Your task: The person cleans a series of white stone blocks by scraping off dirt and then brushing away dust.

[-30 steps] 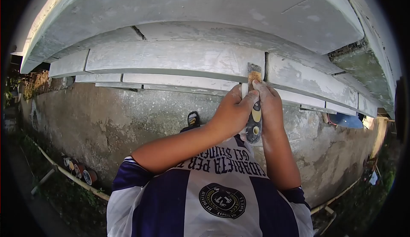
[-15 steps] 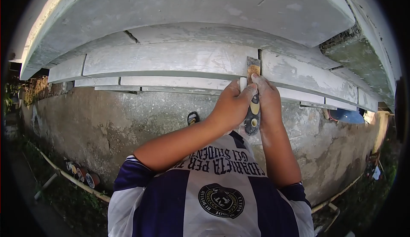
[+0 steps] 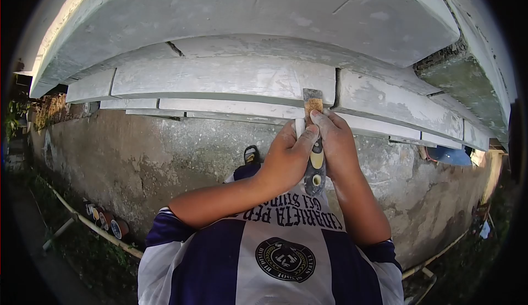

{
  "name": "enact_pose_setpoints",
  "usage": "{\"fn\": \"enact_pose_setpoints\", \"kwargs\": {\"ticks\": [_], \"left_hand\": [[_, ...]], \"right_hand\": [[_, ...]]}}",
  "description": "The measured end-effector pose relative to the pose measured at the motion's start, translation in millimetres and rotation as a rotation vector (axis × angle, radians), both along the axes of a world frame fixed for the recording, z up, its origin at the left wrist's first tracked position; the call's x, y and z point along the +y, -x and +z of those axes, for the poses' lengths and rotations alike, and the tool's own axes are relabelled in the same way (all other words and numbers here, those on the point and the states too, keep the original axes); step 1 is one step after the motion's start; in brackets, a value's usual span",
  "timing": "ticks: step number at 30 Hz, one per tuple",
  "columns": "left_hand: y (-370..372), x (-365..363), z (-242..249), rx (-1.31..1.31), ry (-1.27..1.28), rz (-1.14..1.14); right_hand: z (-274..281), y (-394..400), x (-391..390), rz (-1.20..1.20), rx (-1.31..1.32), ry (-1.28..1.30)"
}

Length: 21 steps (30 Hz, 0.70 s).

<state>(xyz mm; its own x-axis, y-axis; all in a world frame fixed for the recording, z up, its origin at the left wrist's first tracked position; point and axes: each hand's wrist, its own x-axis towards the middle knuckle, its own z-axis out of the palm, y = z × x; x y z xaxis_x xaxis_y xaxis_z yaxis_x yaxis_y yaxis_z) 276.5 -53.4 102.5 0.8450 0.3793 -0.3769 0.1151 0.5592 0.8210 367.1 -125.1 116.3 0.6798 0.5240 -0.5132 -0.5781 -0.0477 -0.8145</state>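
Scraper (image 3: 316, 158) drawn back, and we've watched its blade (image 3: 312, 94) go from just beside the dark gap (image 3: 337, 88) between the white boards (image 3: 220, 78) to a spot left of that gap and closer to us, so we'd judge it no longer lined up there. Our right hand (image 3: 337, 140) is clamped on the scraper, thumb on the blade; our left hand (image 3: 285, 156) grips a pale piece (image 3: 300, 127), its thumb against the scraper.
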Motion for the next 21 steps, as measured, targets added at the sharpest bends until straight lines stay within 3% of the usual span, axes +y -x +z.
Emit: {"fn": "enact_pose_setpoints", "kwargs": {"ticks": [5,16,19,21], "left_hand": [[14,-5,2,0.055,-0.025,-0.062],[-16,-9,-6,-0.018,0.078,0.139],[-2,-15,4,0.060,0.088,0.036],[-1,-21,9,0.009,-0.015,0.064]], "right_hand": [[1,4,-9,0.101,-0.056,0.090],[9,-25,3,0.171,-0.020,0.106],[13,-22,-4,0.176,0.000,0.144],[17,-18,-12,0.183,0.031,0.185]]}}
